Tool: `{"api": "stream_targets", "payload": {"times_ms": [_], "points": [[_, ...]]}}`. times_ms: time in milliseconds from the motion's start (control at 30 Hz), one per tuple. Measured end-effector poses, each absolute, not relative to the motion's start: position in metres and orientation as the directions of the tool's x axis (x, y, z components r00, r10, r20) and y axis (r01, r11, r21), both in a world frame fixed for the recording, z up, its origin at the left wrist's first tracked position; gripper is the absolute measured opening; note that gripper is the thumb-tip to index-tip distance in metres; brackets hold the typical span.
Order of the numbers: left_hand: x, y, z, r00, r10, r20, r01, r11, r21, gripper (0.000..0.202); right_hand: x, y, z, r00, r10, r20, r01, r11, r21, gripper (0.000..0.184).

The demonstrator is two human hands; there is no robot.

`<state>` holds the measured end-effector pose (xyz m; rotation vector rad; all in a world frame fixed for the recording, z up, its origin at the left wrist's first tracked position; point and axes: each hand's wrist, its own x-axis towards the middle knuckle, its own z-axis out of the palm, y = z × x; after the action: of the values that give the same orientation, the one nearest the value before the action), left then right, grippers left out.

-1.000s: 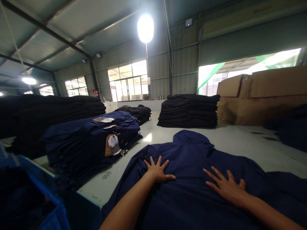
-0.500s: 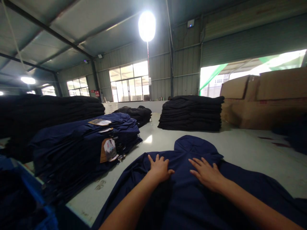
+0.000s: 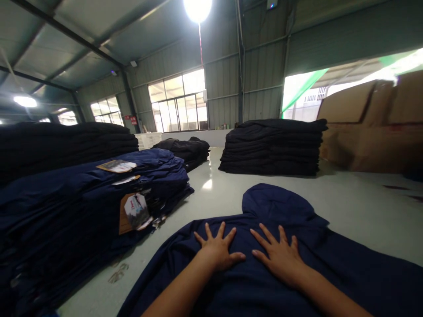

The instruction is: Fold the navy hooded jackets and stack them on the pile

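A navy hooded jacket (image 3: 251, 281) lies spread on the pale tabletop (image 3: 211, 193), its hood (image 3: 277, 202) pointing away from me and its sleeves reaching out to both sides. My left hand (image 3: 218, 251) rests flat on the upper left of the jacket, fingers spread. On the upper right, just below the hood, my right hand (image 3: 280, 255) also lies flat with its fingers apart. Neither hand grips the cloth. The near part of the jacket runs out of view at the bottom.
To the left is a stack of folded navy garments (image 3: 82, 207) with hang tags (image 3: 134, 213). Black garments are piled behind it (image 3: 66, 143). Another black stack (image 3: 272, 147) stands at the back right, beside cardboard boxes (image 3: 363, 141). A smaller black pile (image 3: 185, 149) sits at the back.
Both hands have slid slightly toward me over the jacket, and their fingers are spread wider. The head view has shifted, so the surroundings sit higher in the picture.
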<state>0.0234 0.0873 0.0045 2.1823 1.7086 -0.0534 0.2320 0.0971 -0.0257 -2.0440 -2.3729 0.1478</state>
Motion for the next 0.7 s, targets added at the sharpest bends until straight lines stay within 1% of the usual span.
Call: {"api": "stream_targets", "payload": {"times_ms": [133, 233, 300, 333, 400, 433, 500, 600, 667, 700], "points": [[0.028, 0.083, 0.007, 0.234, 0.939, -0.253, 0.962, -0.188, 0.196, 0.080, 0.231, 0.095, -0.023, -0.144, 0.986, -0.085, 0.987, 0.137, -0.090, 0.063], [0.031, 0.076, 0.012, 0.210, 0.923, -0.321, 0.970, -0.156, 0.188, 0.085, 0.229, 0.087, -0.007, -0.111, 0.975, -0.194, 0.990, 0.091, -0.107, 0.064], [0.033, 0.071, 0.020, 0.256, 0.910, -0.325, 0.961, -0.203, 0.189, 0.088, 0.228, 0.079, 0.010, -0.107, 0.956, -0.271, 0.992, 0.084, -0.097, 0.065], [0.034, 0.070, 0.024, 0.292, 0.910, -0.294, 0.952, -0.247, 0.182, 0.084, 0.228, 0.076, 0.018, -0.128, 0.953, -0.275, 0.990, 0.109, -0.084, 0.060], [0.036, 0.071, 0.031, 0.352, 0.917, -0.186, 0.934, -0.331, 0.138, 0.062, 0.229, 0.073, 0.033, -0.207, 0.955, -0.212, 0.978, 0.200, -0.055, 0.047], [0.037, 0.074, 0.034, 0.365, 0.922, -0.133, 0.930, -0.352, 0.107, 0.050, 0.229, 0.073, 0.038, -0.244, 0.955, -0.166, 0.970, 0.240, -0.044, 0.044], [0.038, 0.079, 0.036, 0.346, 0.935, -0.073, 0.937, -0.342, 0.067, 0.037, 0.231, 0.075, 0.044, -0.279, 0.955, -0.102, 0.960, 0.278, -0.032, 0.041], [0.038, 0.085, 0.034, 0.275, 0.960, -0.053, 0.960, -0.270, 0.074, 0.025, 0.233, 0.081, 0.040, -0.273, 0.961, -0.051, 0.962, 0.272, -0.017, 0.037], [0.036, 0.084, 0.033, 0.243, 0.969, -0.055, 0.967, -0.237, 0.092, 0.027, 0.233, 0.083, 0.036, -0.259, 0.965, -0.030, 0.966, 0.259, -0.010, 0.042], [0.035, 0.082, 0.033, 0.227, 0.972, -0.061, 0.970, -0.220, 0.103, 0.033, 0.233, 0.084, 0.034, -0.246, 0.969, -0.032, 0.969, 0.246, -0.007, 0.046]]}}
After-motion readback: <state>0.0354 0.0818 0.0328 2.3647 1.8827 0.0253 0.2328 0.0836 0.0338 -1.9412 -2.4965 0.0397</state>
